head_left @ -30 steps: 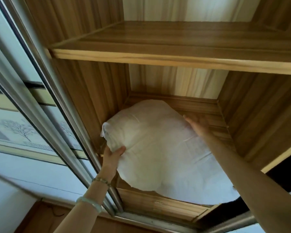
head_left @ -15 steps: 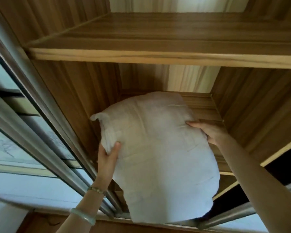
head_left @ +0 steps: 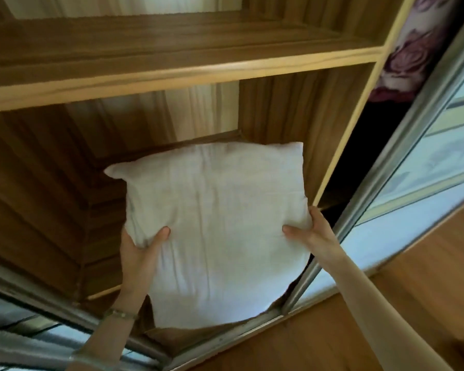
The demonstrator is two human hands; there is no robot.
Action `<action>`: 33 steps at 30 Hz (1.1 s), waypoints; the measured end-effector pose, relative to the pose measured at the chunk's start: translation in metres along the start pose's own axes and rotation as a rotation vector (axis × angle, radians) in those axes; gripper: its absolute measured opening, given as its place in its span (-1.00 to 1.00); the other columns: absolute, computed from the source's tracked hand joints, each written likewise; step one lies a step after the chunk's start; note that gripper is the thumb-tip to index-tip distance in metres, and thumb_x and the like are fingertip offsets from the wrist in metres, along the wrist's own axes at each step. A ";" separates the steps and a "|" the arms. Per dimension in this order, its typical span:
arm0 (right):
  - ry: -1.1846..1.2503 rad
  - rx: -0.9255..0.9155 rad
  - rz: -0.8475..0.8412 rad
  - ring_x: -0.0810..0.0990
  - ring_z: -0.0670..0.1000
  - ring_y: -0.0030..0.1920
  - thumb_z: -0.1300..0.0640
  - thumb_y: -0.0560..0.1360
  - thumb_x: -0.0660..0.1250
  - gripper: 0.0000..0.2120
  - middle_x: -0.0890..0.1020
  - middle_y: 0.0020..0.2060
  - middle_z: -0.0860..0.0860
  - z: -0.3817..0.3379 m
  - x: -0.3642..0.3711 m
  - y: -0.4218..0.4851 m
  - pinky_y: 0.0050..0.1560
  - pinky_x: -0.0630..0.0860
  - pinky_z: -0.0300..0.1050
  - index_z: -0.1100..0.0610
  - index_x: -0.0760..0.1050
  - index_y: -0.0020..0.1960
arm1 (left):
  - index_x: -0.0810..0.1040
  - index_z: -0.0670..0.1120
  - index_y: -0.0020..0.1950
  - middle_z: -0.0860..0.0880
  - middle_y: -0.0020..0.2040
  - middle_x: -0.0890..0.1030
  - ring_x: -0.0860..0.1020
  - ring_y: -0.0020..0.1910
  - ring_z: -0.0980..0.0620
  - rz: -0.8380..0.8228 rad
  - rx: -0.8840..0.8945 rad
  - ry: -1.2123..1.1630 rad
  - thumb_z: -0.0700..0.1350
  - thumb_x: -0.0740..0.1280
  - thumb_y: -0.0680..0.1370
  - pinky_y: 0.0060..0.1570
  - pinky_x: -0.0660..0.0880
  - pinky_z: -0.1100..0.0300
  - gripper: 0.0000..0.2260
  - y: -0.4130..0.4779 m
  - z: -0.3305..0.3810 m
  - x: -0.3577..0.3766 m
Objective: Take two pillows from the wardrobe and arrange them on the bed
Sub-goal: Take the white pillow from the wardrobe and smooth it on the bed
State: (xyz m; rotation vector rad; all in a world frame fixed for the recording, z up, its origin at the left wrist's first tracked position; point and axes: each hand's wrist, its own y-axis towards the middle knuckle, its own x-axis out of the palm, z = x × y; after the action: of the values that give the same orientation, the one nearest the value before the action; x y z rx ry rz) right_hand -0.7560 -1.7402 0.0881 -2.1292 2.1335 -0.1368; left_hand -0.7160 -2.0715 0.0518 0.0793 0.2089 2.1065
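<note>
Early days here: both hands grip one pillow (head_left: 220,228) at the wardrobe (head_left: 172,73) opening, left hand (head_left: 140,253) and right hand (head_left: 311,234) each with thumb on the front, fingers behind it. No second pillow or bed in view, so most of the job's left.

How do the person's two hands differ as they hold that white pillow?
The left hand has bracelets at its wrist; the right hand has a bare wrist. The left hand grips the pillow at its left edge, the right hand at its right edge, beside the metal door frame. Both press a thumb on the pillow's front, fingers hidden behind.
</note>
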 end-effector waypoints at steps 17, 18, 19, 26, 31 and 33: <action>0.150 0.017 0.851 0.61 0.23 0.08 0.35 0.35 0.47 -0.57 0.62 0.08 0.18 0.057 -0.184 -0.193 0.09 0.55 0.21 0.10 0.47 0.15 | 0.43 0.12 0.40 0.09 0.28 0.59 0.57 0.25 0.10 -0.793 -0.026 -0.252 0.01 0.56 0.32 0.11 0.52 0.33 -0.33 -0.100 0.020 0.200; 0.156 0.017 0.892 0.63 0.19 0.06 0.36 0.34 0.47 -0.58 0.64 0.06 0.16 0.060 -0.194 -0.202 0.05 0.58 0.15 0.07 0.49 0.12 | 0.44 0.12 0.39 0.09 0.28 0.59 0.57 0.24 0.10 -0.829 -0.033 -0.253 0.00 0.56 0.33 0.12 0.53 0.30 -0.35 -0.108 0.023 0.213; 0.164 0.016 0.928 0.65 0.16 0.03 0.36 0.33 0.48 -0.58 0.65 0.04 0.14 0.064 -0.205 -0.210 0.02 0.59 0.10 0.03 0.50 0.09 | 0.45 0.10 0.38 0.08 0.26 0.60 0.58 0.23 0.09 -0.860 -0.041 -0.254 -0.03 0.56 0.33 0.12 0.55 0.25 -0.36 -0.115 0.025 0.228; 0.208 0.029 1.112 0.68 0.13 -0.05 0.33 0.27 0.50 -0.56 0.67 0.01 0.15 0.089 -0.299 -0.246 -0.06 0.64 0.04 0.05 0.53 0.09 | 0.54 0.30 0.16 0.21 0.11 0.65 0.63 0.09 0.19 -1.007 -0.095 -0.280 -0.27 0.51 0.39 -0.05 0.55 0.38 -0.46 -0.176 0.037 0.340; 0.223 0.012 1.149 0.67 0.17 -0.02 0.29 0.23 0.52 -0.48 0.67 0.02 0.15 0.089 -0.375 -0.242 -0.01 0.61 0.11 0.12 0.51 0.17 | 0.51 0.22 0.20 0.23 0.10 0.66 0.63 0.07 0.23 -1.086 -0.122 -0.261 -0.25 0.50 0.43 -0.06 0.53 0.43 -0.52 -0.206 0.050 0.436; 0.238 0.006 1.157 0.66 0.18 0.01 0.30 0.26 0.51 -0.48 0.67 0.04 0.15 0.087 -0.404 -0.238 0.04 0.59 0.14 0.14 0.50 0.20 | 0.51 0.22 0.19 0.22 0.08 0.66 0.63 0.06 0.22 -1.094 -0.120 -0.226 -0.21 0.51 0.42 -0.03 0.55 0.36 -0.54 -0.215 0.055 0.473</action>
State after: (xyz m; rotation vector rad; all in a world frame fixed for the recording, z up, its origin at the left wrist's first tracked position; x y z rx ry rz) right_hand -0.5077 -1.3349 0.0474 -0.6116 3.0718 -0.2661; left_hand -0.7719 -1.5517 0.0534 0.1005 -0.0258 1.0043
